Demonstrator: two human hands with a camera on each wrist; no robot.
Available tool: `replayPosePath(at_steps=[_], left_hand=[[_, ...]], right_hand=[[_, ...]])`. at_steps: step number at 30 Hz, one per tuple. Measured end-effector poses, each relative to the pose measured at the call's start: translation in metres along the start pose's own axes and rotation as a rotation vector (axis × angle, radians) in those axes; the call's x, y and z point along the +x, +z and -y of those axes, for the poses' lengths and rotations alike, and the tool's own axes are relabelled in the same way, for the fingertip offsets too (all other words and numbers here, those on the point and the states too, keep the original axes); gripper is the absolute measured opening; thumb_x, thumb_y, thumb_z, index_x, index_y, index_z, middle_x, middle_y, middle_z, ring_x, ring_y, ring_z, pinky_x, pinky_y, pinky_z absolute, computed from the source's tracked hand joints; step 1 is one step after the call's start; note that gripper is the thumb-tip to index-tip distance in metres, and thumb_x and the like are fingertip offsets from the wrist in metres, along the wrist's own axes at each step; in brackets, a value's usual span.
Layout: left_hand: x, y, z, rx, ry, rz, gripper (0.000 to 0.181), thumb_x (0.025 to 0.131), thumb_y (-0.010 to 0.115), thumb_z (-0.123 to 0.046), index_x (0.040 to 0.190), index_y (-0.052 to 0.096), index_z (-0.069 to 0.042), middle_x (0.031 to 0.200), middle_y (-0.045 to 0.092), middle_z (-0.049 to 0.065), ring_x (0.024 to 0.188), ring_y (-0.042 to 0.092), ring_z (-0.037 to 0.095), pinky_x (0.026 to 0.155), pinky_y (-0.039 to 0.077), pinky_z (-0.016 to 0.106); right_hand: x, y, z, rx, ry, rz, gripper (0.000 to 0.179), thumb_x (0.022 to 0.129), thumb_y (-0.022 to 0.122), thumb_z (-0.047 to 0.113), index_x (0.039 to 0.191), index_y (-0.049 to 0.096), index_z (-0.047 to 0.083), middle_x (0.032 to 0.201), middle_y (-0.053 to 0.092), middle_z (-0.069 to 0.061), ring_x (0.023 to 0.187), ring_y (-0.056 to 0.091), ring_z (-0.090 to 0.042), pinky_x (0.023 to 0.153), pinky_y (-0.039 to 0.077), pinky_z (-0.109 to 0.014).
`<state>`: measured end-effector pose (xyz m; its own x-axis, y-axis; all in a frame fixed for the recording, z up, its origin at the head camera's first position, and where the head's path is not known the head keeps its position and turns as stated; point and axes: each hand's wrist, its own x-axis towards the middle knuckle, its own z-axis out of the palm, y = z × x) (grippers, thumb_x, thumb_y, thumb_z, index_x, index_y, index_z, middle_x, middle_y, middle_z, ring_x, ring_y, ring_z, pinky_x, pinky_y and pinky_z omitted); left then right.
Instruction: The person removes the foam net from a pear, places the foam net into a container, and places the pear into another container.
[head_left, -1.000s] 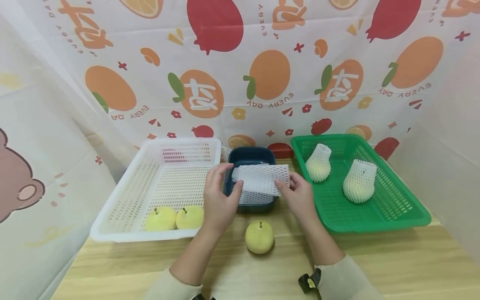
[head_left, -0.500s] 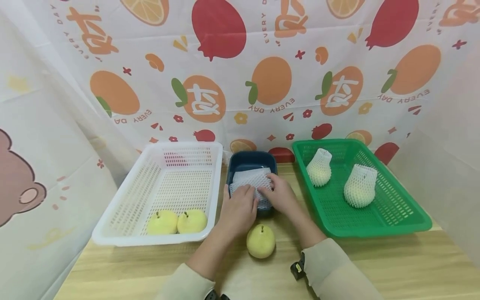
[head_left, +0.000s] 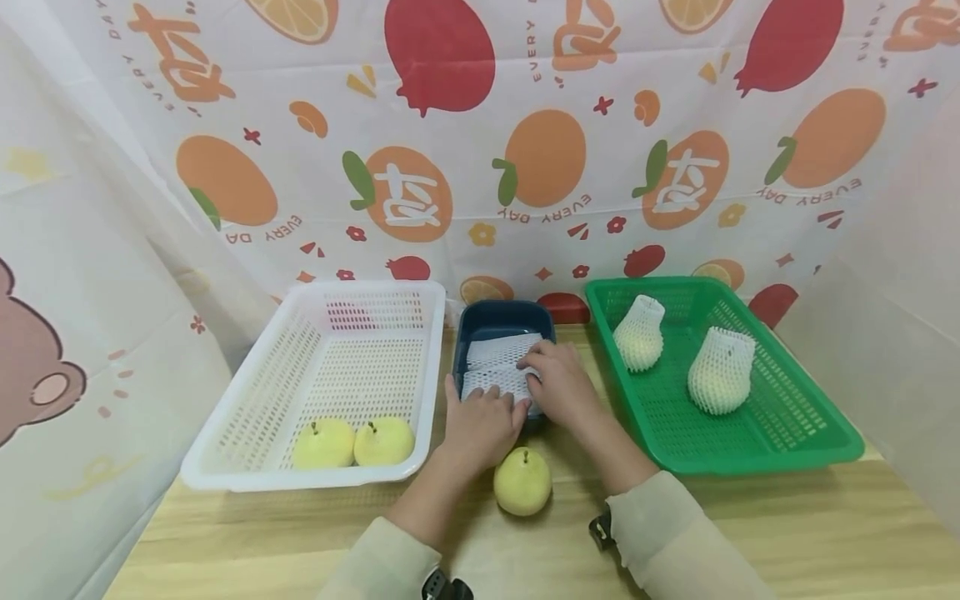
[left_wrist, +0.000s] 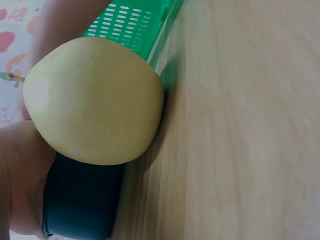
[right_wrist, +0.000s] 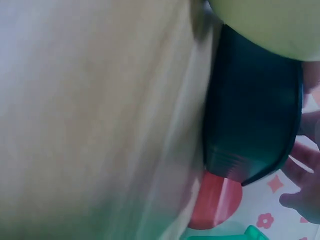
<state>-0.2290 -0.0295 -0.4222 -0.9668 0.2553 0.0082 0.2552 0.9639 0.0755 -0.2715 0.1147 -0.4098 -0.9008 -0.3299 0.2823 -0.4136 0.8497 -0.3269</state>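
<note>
Several white foam fruit nets (head_left: 491,375) lie flat in a dark blue bin (head_left: 504,312) at the middle of the table. My left hand (head_left: 483,425) rests over the bin's near left part, its fingers touching the nets; its little finger lies by the bin's left rim. From the right my right hand (head_left: 562,383) reaches in, bent fingers on the nets' right side; whether they pinch one is hidden. A bare yellow-green pear (head_left: 522,482) stands upright in front of the bin, near my left wrist. That pear (left_wrist: 95,102) looms large in the left wrist view.
At left, a white basket (head_left: 198,454) holds two bare pears (head_left: 352,442). A green basket (head_left: 750,458) at right holds two net-wrapped pears (head_left: 678,367). Behind hangs a fruit-print cloth (head_left: 480,167). Wooden tabletop (head_left: 787,533) extends in front.
Both hands have lowered the foam net they held stretched above the bin onto the others inside it. In the last half second the hands shifted slightly on the nets. The pears stayed put.
</note>
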Motion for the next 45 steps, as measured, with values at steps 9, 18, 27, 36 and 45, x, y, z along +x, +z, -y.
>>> replayPosePath(at_steps=[9,18,27,36,45], left_hand=[[-0.002,-0.001,0.0,0.035,-0.011,0.041,0.059,0.105,0.021,-0.048,0.126,0.065,-0.016,0.132,0.063,0.006,0.12,0.059,0.029,0.111,0.007,0.074],[0.003,-0.014,-0.001,0.025,-0.036,0.145,0.055,0.105,0.022,-0.045,0.123,0.066,-0.017,0.127,0.065,0.009,0.12,0.058,0.031,0.11,0.002,0.076],[0.01,-0.021,0.003,0.027,-0.051,0.168,0.056,0.105,0.021,-0.046,0.129,0.063,-0.019,0.132,0.062,0.008,0.124,0.056,0.031,0.11,0.0,0.076],[0.015,-0.009,-0.003,0.042,-0.06,0.121,0.052,0.105,0.026,-0.046,0.13,0.063,-0.02,0.131,0.063,0.004,0.123,0.056,0.028,0.111,0.003,0.075],[0.007,-0.01,-0.004,0.081,-0.018,0.147,0.046,0.103,0.035,-0.05,0.131,0.063,-0.026,0.128,0.065,0.0,0.123,0.055,0.026,0.111,0.001,0.074]], right_hand=[[0.004,0.005,0.003,-0.062,0.063,0.391,0.028,0.098,0.051,0.019,0.116,0.073,0.016,0.12,0.07,-0.004,0.121,0.059,-0.028,0.112,0.013,-0.072],[0.015,0.002,0.009,-0.038,0.084,0.503,0.03,0.099,0.049,0.015,0.121,0.07,0.015,0.128,0.066,-0.007,0.122,0.057,-0.03,0.107,0.03,-0.068],[0.022,0.0,0.008,-0.043,0.007,0.469,0.03,0.097,0.049,0.012,0.119,0.071,0.012,0.124,0.068,-0.007,0.117,0.06,-0.027,0.102,0.045,-0.05],[0.003,-0.017,0.002,0.13,0.019,0.319,0.031,0.1,0.05,0.019,0.124,0.068,0.01,0.128,0.066,-0.009,0.124,0.057,-0.028,0.107,0.043,-0.047],[-0.036,-0.056,0.013,0.422,-0.048,0.402,0.018,0.094,0.065,0.036,0.098,0.074,0.021,0.088,0.069,0.008,0.081,0.059,-0.012,0.074,0.051,-0.03]])
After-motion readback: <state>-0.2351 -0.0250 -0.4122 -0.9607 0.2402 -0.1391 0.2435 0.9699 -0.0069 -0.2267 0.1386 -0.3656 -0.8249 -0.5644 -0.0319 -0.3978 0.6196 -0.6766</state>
